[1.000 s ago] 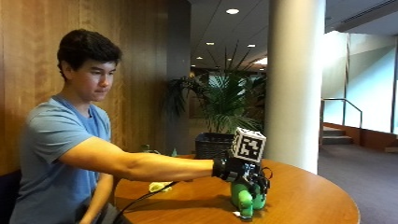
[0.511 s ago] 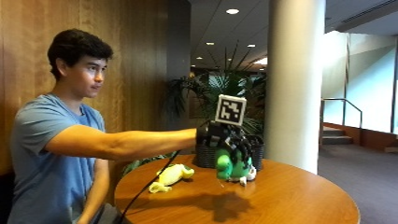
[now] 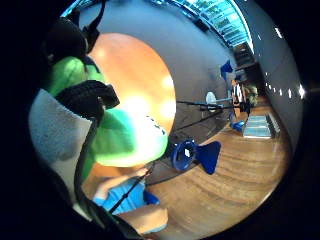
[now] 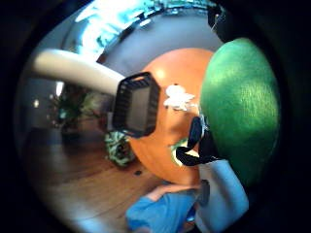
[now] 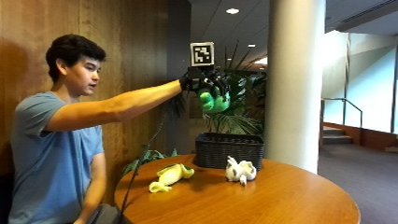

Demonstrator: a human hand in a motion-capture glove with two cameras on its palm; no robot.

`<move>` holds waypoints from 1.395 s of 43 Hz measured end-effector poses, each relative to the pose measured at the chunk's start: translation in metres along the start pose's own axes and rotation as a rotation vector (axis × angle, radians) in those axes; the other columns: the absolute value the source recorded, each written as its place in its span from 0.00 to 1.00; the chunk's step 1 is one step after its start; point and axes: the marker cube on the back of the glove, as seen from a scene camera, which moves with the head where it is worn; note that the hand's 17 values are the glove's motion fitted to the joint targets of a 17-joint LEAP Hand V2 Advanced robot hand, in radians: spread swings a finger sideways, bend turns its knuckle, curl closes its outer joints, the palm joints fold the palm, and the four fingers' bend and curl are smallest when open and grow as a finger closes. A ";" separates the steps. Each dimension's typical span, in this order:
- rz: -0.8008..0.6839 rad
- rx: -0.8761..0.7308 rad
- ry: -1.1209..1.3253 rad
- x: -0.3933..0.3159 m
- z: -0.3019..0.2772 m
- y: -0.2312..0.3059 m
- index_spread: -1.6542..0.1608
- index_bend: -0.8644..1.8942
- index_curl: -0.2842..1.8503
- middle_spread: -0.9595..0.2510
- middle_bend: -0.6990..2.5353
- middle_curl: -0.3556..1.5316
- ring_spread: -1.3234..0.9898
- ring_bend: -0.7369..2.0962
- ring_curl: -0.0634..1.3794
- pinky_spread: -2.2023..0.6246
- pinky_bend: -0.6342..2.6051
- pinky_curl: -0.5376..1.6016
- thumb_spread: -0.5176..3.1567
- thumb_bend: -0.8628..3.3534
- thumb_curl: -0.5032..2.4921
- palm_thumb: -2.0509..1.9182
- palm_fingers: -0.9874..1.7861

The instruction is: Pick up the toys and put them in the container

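Three toys show in the outside view, and one of them is off the desk: the green toy is gripped in the gloved right hand, whose fingers curl round it. That hand is raised high on an outstretched arm, above the basket and a little toward the person's side of it (how far in front of or behind the basket it hangs cannot be told from this angle). The basket, a dark woven container, stands upright at the far edge of the round wooden desk, its opening facing up.

On the desk in front of the basket lies the white toy, near the basket's front wall but apart from it. The yellow toy lies further toward the person, beside the basket's near corner and well apart from the white one.

From the thumb-side palm view, the green toy fills the space close against the palm, and past it the basket shows with the white toy just beside it on the orange desk. The little-finger palm view shows the green toy under black straps, with the desk beyond.
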 end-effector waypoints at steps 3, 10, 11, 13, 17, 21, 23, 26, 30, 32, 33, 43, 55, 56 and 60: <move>-0.073 0.025 -0.018 -0.043 -0.010 0.000 0.74 0.37 0.27 0.68 0.34 0.44 0.42 0.60 0.36 0.69 0.56 0.43 0.52 0.24 0.32 0.63 0.51; -0.158 0.056 0.032 -0.123 -0.010 -0.011 0.74 0.37 0.27 0.69 0.33 0.45 0.42 0.61 0.36 0.69 0.56 0.43 0.52 0.23 0.32 0.62 0.50; -0.174 0.061 0.030 -0.135 -0.009 -0.013 0.74 0.37 0.27 0.69 0.33 0.45 0.42 0.61 0.36 0.69 0.56 0.43 0.53 0.23 0.32 0.63 0.50; -0.204 0.074 0.023 -0.160 -0.007 -0.016 0.74 0.37 0.27 0.69 0.33 0.45 0.43 0.61 0.37 0.69 0.56 0.43 0.53 0.23 0.32 0.62 0.50; -0.263 0.105 0.007 -0.203 0.002 -0.024 0.74 0.37 0.28 0.70 0.33 0.45 0.43 0.61 0.37 0.69 0.57 0.43 0.53 0.23 0.32 0.62 0.50; -0.287 0.117 -0.031 -0.212 0.017 -0.031 0.74 0.38 0.28 0.71 0.33 0.46 0.43 0.61 0.37 0.69 0.57 0.44 0.53 0.22 0.32 0.62 0.49; -0.280 0.119 -0.081 -0.203 0.025 -0.035 0.74 0.38 0.28 0.71 0.33 0.46 0.43 0.61 0.37 0.69 0.57 0.43 0.53 0.22 0.32 0.62 0.48; -0.315 0.118 -0.100 -0.209 0.035 -0.038 0.74 0.38 0.29 0.71 0.32 0.46 0.43 0.60 0.37 0.69 0.57 0.43 0.53 0.22 0.32 0.62 0.48; -0.368 0.112 -0.043 -0.226 0.048 -0.043 0.74 0.38 0.29 0.72 0.32 0.46 0.44 0.60 0.37 0.70 0.57 0.43 0.53 0.22 0.32 0.62 0.47; -0.375 0.104 -0.026 -0.234 0.054 -0.045 0.74 0.38 0.30 0.73 0.32 0.46 0.44 0.59 0.37 0.70 0.57 0.44 0.53 0.22 0.32 0.62 0.46; -0.374 0.097 -0.020 -0.238 0.057 -0.046 0.74 0.38 0.30 0.73 0.32 0.47 0.44 0.60 0.37 0.70 0.57 0.43 0.53 0.22 0.32 0.62 0.46; -0.427 0.018 0.003 -0.260 0.095 -0.056 0.74 0.38 0.31 0.75 0.30 0.46 0.47 0.58 0.36 0.71 0.58 0.44 0.53 0.21 0.32 0.61 0.43; -0.409 0.023 0.019 -0.255 0.096 -0.060 0.75 0.35 0.30 0.84 0.27 0.44 0.54 0.53 0.33 0.74 0.62 0.44 0.46 0.18 0.28 0.52 0.33; -0.396 0.024 0.017 -0.252 0.094 -0.061 0.75 0.35 0.29 0.84 0.27 0.44 0.54 0.53 0.33 0.75 0.62 0.44 0.46 0.19 0.28 0.52 0.33; -0.358 0.020 0.010 -0.238 0.085 -0.061 0.75 0.35 0.29 0.86 0.27 0.44 0.55 0.52 0.32 0.75 0.62 0.44 0.45 0.19 0.27 0.51 0.33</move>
